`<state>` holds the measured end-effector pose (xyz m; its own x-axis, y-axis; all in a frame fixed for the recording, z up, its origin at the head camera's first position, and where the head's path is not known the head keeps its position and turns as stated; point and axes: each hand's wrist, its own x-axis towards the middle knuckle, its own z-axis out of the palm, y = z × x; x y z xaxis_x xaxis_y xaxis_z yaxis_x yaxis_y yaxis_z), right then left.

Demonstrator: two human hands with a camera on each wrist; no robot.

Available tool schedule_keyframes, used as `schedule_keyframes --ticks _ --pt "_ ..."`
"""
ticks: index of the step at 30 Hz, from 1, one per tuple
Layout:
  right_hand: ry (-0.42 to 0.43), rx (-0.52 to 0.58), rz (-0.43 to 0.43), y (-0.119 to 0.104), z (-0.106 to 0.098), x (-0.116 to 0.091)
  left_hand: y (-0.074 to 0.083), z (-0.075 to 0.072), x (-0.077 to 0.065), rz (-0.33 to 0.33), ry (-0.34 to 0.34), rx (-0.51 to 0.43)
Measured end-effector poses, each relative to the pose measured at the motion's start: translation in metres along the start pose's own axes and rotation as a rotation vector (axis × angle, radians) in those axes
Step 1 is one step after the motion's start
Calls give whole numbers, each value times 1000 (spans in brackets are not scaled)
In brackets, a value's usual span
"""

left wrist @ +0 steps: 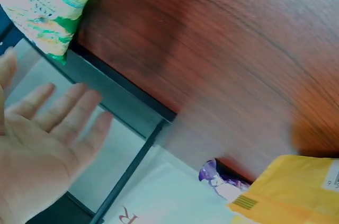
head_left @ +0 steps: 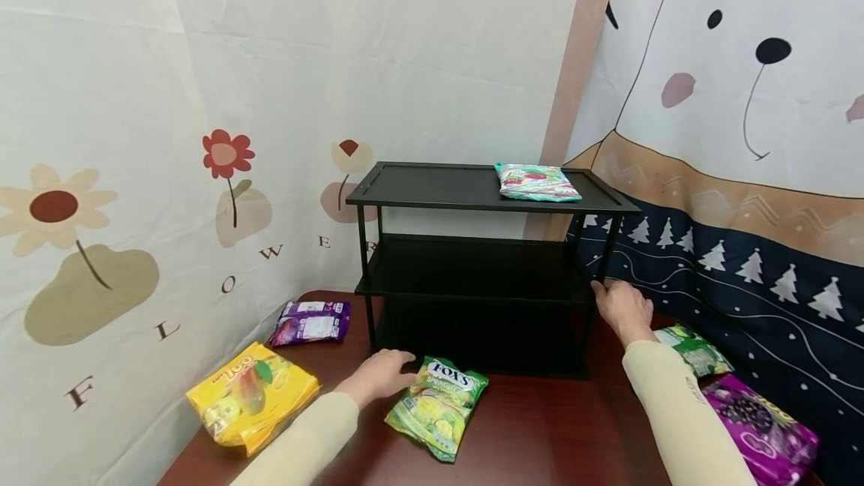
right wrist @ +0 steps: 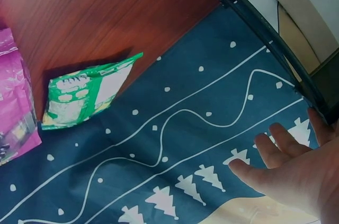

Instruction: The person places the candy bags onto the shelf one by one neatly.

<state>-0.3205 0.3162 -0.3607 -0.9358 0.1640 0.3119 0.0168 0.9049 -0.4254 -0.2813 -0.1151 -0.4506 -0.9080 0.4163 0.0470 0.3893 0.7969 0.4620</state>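
A black three-tier metal shelf (head_left: 432, 193) stands on the wooden table (head_left: 540, 426) against the wall. A pale green and pink snack bag (head_left: 536, 181) lies on its top tier. My left hand (head_left: 381, 375) hovers open beside a green Fox's candy bag (head_left: 437, 405) near the shelf's front left foot; the left wrist view shows the palm (left wrist: 42, 144) spread with fingers straight. My right hand (head_left: 622, 306) is open with its fingertips (right wrist: 318, 126) at the shelf's right leg (right wrist: 275, 44).
A yellow mango snack bag (head_left: 251, 397) and a small purple bag (head_left: 312, 321) lie on the table at left. A green bag (head_left: 695, 349) and a large magenta bag (head_left: 759, 418) lie at right. Printed cloth hangs behind and to both sides.
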Motion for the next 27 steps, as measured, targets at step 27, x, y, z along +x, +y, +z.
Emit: schedule_keyframes --ticks 27 --pt "-13 -3 22 1 2 0 15 33 -2 151 -142 257"
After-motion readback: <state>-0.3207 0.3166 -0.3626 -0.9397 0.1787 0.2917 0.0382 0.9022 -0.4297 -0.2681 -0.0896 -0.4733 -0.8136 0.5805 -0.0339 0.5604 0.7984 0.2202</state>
